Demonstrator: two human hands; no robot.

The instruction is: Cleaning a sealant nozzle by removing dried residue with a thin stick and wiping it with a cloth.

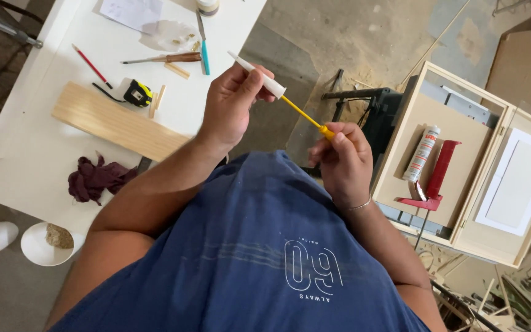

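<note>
My left hand (232,101) grips a white tube-shaped handle (259,75) held up in front of my chest. A thin yellow rod (302,112) runs from the handle down to my right hand (339,158), whose fingertips pinch the rod's yellow end. Both hands hover in the air between the white table (44,160) on the left and a wooden cabinet box (462,160) on the right.
On the table lie a wooden plank (115,123), a tape measure (137,93), a red pencil (91,66), a chisel (167,58), a teal-handled tool (204,52) and a dark red rag (96,178). The box holds a sealant cartridge (422,154) and red caulking gun (440,175). Two white bowls (38,246) sit on the floor.
</note>
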